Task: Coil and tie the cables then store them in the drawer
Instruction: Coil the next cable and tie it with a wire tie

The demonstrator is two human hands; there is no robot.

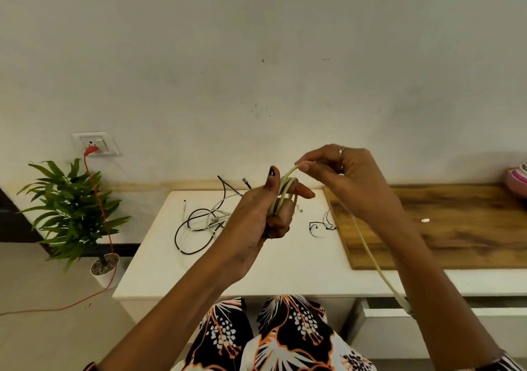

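Cable (370, 256), cream-coloured: held in the air over the white surface (285, 262), part wound into a small coil, the rest trailing down to the right past the right forearm toward the open drawer (427, 312) at the surface's front edge. The far end of the cable sits near the drawer's rim; whether it touches cannot be told.

Wooden board (456, 228): lies flat on the right part of the surface, with one small pale object on it.

Potted plant (71, 208): stands on the floor to the left, beside an orange cord (97, 194) plugged into the wall socket (95, 142).

Loose cables (199, 219), black and white: tangled on the surface behind the hands.

Left hand (265, 214): grip curled round the coil, thumb raised.

Right hand (342, 176): grip pinching the cable just above the coil, between thumb and forefinger.
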